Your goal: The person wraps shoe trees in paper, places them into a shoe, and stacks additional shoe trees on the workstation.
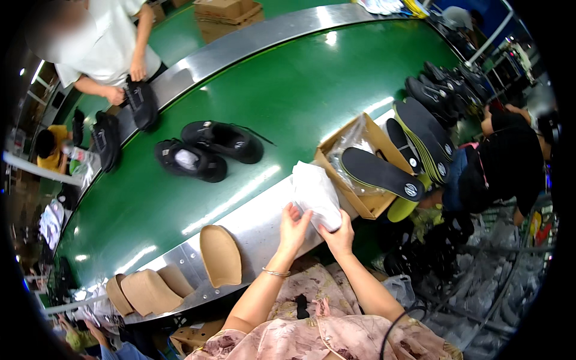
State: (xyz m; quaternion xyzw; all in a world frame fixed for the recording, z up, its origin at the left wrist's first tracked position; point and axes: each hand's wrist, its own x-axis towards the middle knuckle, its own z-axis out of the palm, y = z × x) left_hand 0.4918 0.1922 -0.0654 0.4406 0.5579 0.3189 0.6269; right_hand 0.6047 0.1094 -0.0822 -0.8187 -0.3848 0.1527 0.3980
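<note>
Over the steel bench edge, our left hand and right hand pinch white tissue paper; we'd best keep grips even, wad compact.

Bright overhead glare streaks the green belt; fisheye edges darken, perhaps slightly blurred.

Green conveyor belt — pair of black shoes on it

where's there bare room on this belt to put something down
Open green belt lies beyond the pair of black shoes, and more nearer you, between them and the metal rim. It is crowded at the right, around the cardboard box and insoles. Both hands hold white paper.
</note>
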